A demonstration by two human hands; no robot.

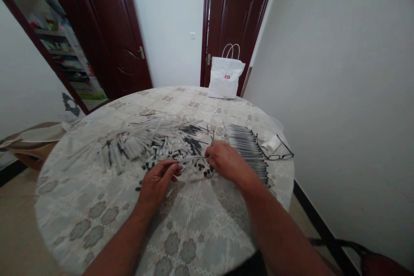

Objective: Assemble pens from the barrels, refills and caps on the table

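Two bare hands are held over a round desk (194, 246) covered with a patterned cloth, and one slim rod (194, 158) is stretched between them, above a spread of small parts (199, 166). The rod's left end is met by the pinched thumb and fingers of the left hand (155, 179), and its other end is grasped in the curled fingers of the right hand (226, 161). Pale tubes (132, 144) are heaped beyond and to the left of the left hand, with dark pieces (194, 144) mixed in or bunched near the middle. Just right of the right hand, many slim pen-like sticks (247, 144) are laid side by side in a long row. Beside that row, black-framed glasses (280, 157) are placed near a small white object (271, 143), which cannot be made out clearly. A white paper bag (226, 78) with a small red label is stood upright at the far edge, in front of a dark red door (231, 17)
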